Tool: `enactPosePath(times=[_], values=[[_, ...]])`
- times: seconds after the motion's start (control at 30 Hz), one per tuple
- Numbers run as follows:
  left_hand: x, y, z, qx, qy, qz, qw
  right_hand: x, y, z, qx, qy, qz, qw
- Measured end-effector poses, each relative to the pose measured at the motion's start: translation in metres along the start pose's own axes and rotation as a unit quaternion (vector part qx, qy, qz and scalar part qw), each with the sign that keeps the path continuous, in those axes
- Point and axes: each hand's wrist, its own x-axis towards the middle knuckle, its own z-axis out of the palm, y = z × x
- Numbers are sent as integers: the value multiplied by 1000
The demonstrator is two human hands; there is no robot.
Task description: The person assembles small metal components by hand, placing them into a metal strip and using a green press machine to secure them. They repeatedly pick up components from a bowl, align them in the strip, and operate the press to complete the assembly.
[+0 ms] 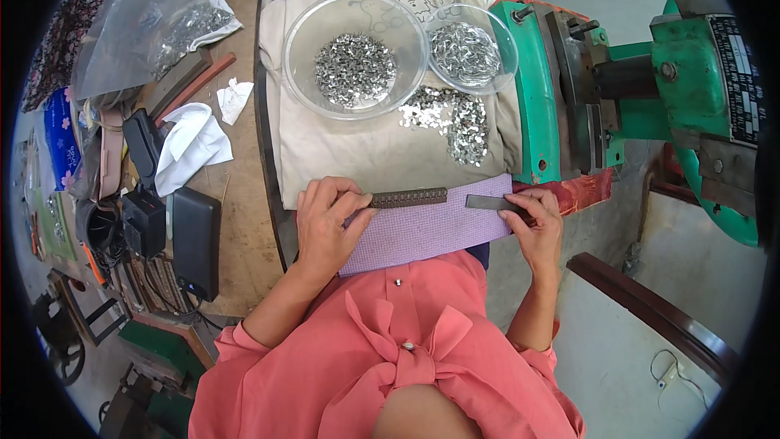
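Between the thumb and fingers of my left hand (327, 221) is one end of a dark notched metal strip (410, 197), with a row of small slots along it. It points right, over a purple textured mat (406, 236). My right hand (536, 223) pinches a flat, plain dark metal bar (485, 202), whose free end points left toward the strip. A short gap separates the two pieces. Just beyond them, a loose pile of small shiny metal pieces (467, 130) lies on a beige cloth (325, 146).
Behind the pile stand a large clear tub (294, 73) and a smaller clear bowl (510, 53), both holding small metal parts. A green machine (532, 106) stands at right. On the left, a wooden table (252, 228) carries a black power bank (197, 244), white tissue (191, 146) and plastic bag (122, 49).
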Motion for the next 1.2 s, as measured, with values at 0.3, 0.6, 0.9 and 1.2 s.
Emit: enactPosePath(times=[0.3, 0.6, 0.9, 1.2], values=[[-3, 0, 2, 13, 8, 11, 1000, 0, -7, -1, -18, -1, -3, 1000], [-4, 0, 1, 4, 5, 5, 1000, 2, -9, -1, -16, -13, 16, 1000], [-3, 0, 2, -6, 7, 5, 1000, 1, -6, 0, -10, -8, -5, 1000], [-2, 0, 2, -2, 8, 6, 1000, -6, -12, 3, 20, 23, -7, 1000]])
